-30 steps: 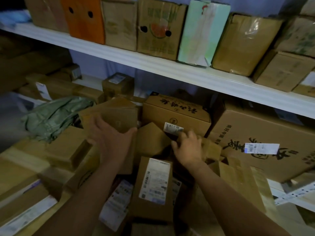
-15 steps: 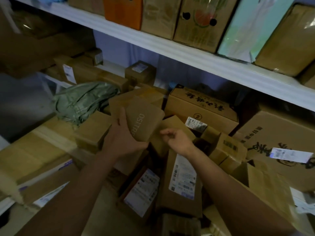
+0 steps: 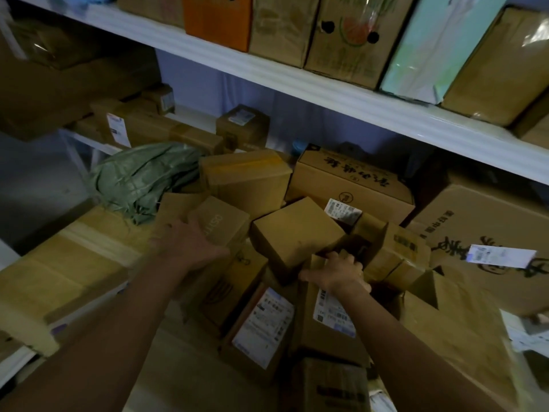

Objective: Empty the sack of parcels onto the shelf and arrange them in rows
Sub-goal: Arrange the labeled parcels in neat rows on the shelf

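A heap of several brown cardboard parcels lies on the lower shelf in front of me. My left hand (image 3: 190, 245) grips the near edge of a small tan parcel printed "OSITTOO" (image 3: 221, 223), which stands tilted in the heap. My right hand (image 3: 337, 272) is closed over the top edge of a labelled flat parcel (image 3: 326, 319). A plain box (image 3: 294, 233) leans between the two hands. The crumpled green woven sack (image 3: 142, 179) lies at the left behind the pile.
A white upper shelf board (image 3: 297, 87) carries upright cartons, one of them orange (image 3: 217, 19). Large printed cartons (image 3: 353, 179) (image 3: 487, 233) stand at the back right. Long flat boxes (image 3: 68, 263) lie at the left. A bare patch of shelf (image 3: 190, 358) shows between my forearms.
My left hand lowered the small tan parcel down into the heap. My right hand dropped from the plain box and closed on the top of the labelled flat parcel.
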The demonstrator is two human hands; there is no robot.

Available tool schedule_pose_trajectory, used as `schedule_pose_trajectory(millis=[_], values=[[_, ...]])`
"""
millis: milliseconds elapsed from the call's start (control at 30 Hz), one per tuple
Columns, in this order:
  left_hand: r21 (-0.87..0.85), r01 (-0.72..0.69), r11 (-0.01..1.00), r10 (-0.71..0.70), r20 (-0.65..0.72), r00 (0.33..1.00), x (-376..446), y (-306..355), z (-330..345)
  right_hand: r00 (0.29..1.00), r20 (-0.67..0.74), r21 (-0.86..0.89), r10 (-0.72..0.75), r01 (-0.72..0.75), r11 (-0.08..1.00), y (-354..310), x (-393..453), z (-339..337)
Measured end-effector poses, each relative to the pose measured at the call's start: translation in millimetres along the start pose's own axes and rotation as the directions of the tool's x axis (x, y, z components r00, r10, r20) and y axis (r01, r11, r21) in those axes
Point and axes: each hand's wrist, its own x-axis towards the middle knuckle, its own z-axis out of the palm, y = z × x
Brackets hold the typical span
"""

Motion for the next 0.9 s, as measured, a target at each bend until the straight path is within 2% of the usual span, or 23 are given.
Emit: schedule_pose_trajectory(millis=[133,233,300,367,400,467,533,567,633,700,767,833,900], values=[[0.024,-0.07,0.997,0.07,0.006,0.998,13,-9,-5,0.991,-0.114,-0.013,-0.063,0.062,0.998,7,-3,0],[0.1,-0.148,0.984,0.157,-0.096,0.983,12,-2,1,0.969,-0.194,-0.08,-0.155,0.142,0.987,12,-7,-7],[0.171,-0.24,0.956,0.277,-0.246,0.929,2,11,10,0.95,-0.23,-0.092,-0.212,0.196,0.976,13,-11,-12],[0.068,-0.387,0.92,0.389,-0.286,0.875,-14,31,22,0.926,-0.278,-0.07,-0.255,0.246,0.967,14,-16,-17],[-0.044,-0.462,0.886,0.44,-0.238,0.866,-23,42,30,0.915,-0.306,-0.046,-0.261,0.26,0.965,14,-19,-21],[-0.269,-0.507,0.819,0.524,-0.012,0.852,-43,66,43,0.895,-0.36,0.01,-0.264,0.286,0.958,15,-26,-30],[-0.441,-0.403,0.802,0.55,0.282,0.786,-60,83,57,0.871,-0.408,0.054,-0.274,0.323,0.945,20,-33,-40],[-0.493,-0.346,0.798,0.556,0.382,0.739,-68,89,64,0.861,-0.427,0.073,-0.277,0.338,0.938,23,-36,-45],[-0.542,-0.29,0.789,0.568,0.465,0.679,-79,97,76,0.847,-0.461,0.113,-0.265,0.352,0.929,34,-43,-54],[-0.487,-0.273,0.829,0.537,0.561,0.63,-90,103,80,0.842,-0.487,0.164,-0.233,0.35,0.922,48,-50,-63],[-0.343,-0.313,0.886,0.464,0.675,0.573,-102,110,85,0.841,-0.504,0.253,-0.195,0.36,0.898,64,-56,-72],[-0.183,-0.342,0.922,0.358,0.739,0.571,-118,117,93,0.842,-0.512,0.347,-0.171,0.385,0.855,80,-62,-79],[-0.112,-0.296,0.949,0.277,0.745,0.607,-129,120,104,0.848,-0.5,0.404,-0.178,0.41,0.818,93,-67,-82]])
